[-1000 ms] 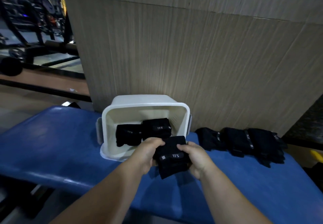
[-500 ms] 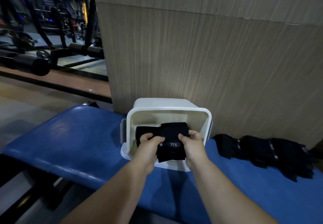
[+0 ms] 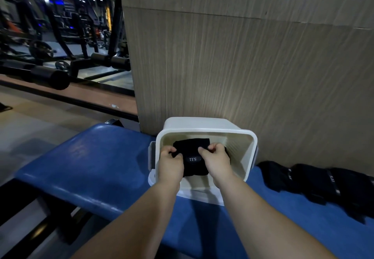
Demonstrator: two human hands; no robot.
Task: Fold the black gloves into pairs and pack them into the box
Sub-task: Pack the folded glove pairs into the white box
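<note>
Gripping: left hand (image 3: 171,163) and right hand (image 3: 215,160) are each pinching the pair (image 3: 192,147).
Pair: is hanging inside the box (image 3: 251,149).
Box: is resting tipped on the bench (image 3: 101,161).
Gloves (image 3: 323,184): are lying right of it.

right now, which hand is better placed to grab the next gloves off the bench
Right. The loose gloves lie on the bench to the right of the box, nearer the right hand; the left hand would likely have to cross over. Both grip the folded pair inside the box.
</note>
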